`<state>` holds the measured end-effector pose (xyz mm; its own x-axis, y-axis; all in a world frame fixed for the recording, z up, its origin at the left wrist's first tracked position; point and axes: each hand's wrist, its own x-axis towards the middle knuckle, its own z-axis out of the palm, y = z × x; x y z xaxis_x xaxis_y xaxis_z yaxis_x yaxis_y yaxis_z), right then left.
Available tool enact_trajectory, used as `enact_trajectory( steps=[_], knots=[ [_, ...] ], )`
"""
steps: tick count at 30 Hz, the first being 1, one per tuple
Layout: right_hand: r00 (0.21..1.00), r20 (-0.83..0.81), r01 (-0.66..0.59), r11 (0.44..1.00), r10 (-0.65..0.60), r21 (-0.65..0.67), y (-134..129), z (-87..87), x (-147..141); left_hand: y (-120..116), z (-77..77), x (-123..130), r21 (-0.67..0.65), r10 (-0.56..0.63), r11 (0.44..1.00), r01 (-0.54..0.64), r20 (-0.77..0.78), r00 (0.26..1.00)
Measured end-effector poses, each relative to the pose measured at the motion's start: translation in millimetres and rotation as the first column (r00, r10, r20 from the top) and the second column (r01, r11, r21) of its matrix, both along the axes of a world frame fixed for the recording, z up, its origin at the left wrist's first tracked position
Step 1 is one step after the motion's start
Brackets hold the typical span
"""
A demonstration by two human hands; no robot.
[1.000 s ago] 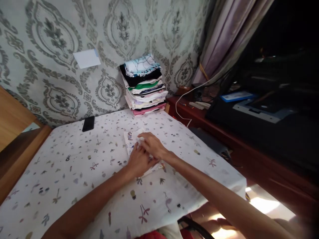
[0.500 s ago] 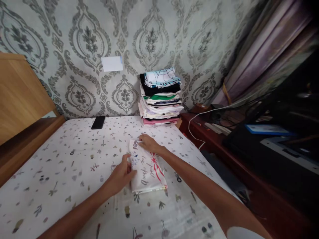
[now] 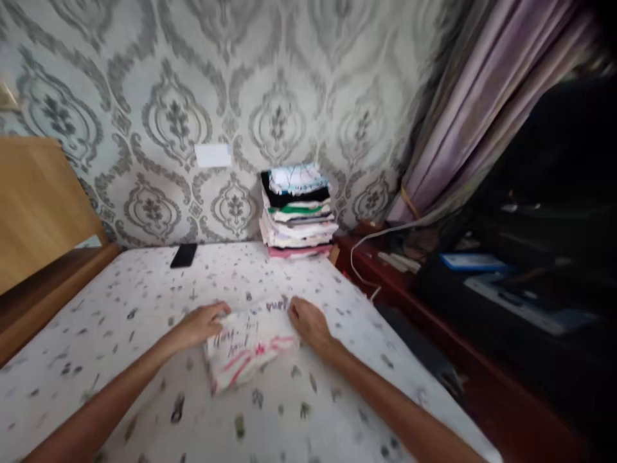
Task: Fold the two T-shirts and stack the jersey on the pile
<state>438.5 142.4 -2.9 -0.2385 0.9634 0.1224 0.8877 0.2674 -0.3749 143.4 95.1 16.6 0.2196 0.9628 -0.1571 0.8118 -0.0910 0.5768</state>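
A folded white T-shirt (image 3: 248, 344) with dark handwriting and a red star-and-stripe print lies low over the patterned bedsheet, slightly blurred. Its left end is held by my left hand (image 3: 200, 325), thumb on the near side and fingers at the far edge. My right hand (image 3: 311, 326) grips the right end, its fingers curled in at the far corner. Farther back, against the wall, stands a tall stack of folded clothes (image 3: 299, 222), topped by a white-and-light-blue piece over a black one.
A black phone (image 3: 184, 255) lies on the sheet (image 3: 144, 386) at the back left. Wooden furniture (image 3: 43, 206) borders the left side. To the right are a dark red ledge (image 3: 357, 257), a white cable (image 3: 354, 257), dark items and a purple curtain (image 3: 472, 96).
The T-shirt has turned about a quarter turn, from lengthwise to crosswise. My left hand moved left and my right hand moved right and nearer. The camera view has tilted up.
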Motion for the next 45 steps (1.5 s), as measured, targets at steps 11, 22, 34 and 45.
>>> enact_trajectory(
  steps=[11, 22, 34, 45],
  knots=[
    [0.846, 0.068, -0.533, 0.844, 0.530, 0.054, -4, -26.5, -45, -24, -69.4, 61, 0.452, -0.008, 0.868, 0.206, -0.402, 0.915],
    [1.000, 0.024, 0.004, 0.999, -0.003, -0.045, 4, -12.8, -26, -29, -101.7, 5, 0.363, 0.287, 0.904, -0.227, -0.118, 0.951],
    [0.786, -0.604, -0.102, 0.991, 0.131, 0.082, 31, -5.4, 20, 13, -16.0, 12, -0.233, 0.468, 0.883, -0.408, 0.516, 0.718],
    [0.917, -0.351, 0.343, 0.827, -0.191, 0.446, 273, 284.1, 68, 274, 267.2, 122, 0.393, 0.154, 0.808, -0.439, 0.578, 0.802]
  ],
)
